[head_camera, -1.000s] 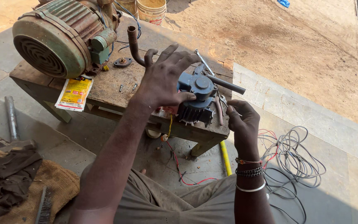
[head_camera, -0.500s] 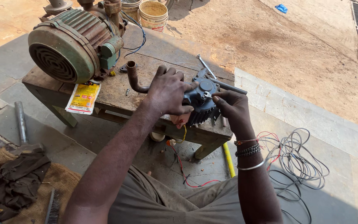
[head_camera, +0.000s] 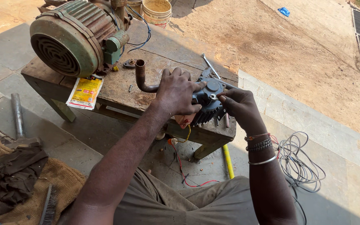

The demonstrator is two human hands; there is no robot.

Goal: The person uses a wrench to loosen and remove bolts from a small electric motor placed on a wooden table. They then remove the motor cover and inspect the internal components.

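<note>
A small dark finned motor (head_camera: 209, 102) sits near the front right corner of a low wooden bench (head_camera: 117, 89). My left hand (head_camera: 176, 92) lies over its left side, fingers spread across the top, gripping it. My right hand (head_camera: 238, 106) touches its right side, thumb and fingers pinched at the cover. Red and yellow wires (head_camera: 184, 166) hang from under the motor toward the ground.
A large green electric motor (head_camera: 71, 39) stands at the bench's back left. A curved rusty pipe (head_camera: 141, 77), a yellow packet (head_camera: 85, 91) and a metal rod (head_camera: 211, 66) lie on the bench. Coiled grey cable (head_camera: 301, 164) lies right, sacking with rags (head_camera: 21, 183) left, buckets (head_camera: 157, 10) behind.
My right hand has come up from below the bench edge to the motor's right side. My left hand stays on the motor. The view has shifted right.
</note>
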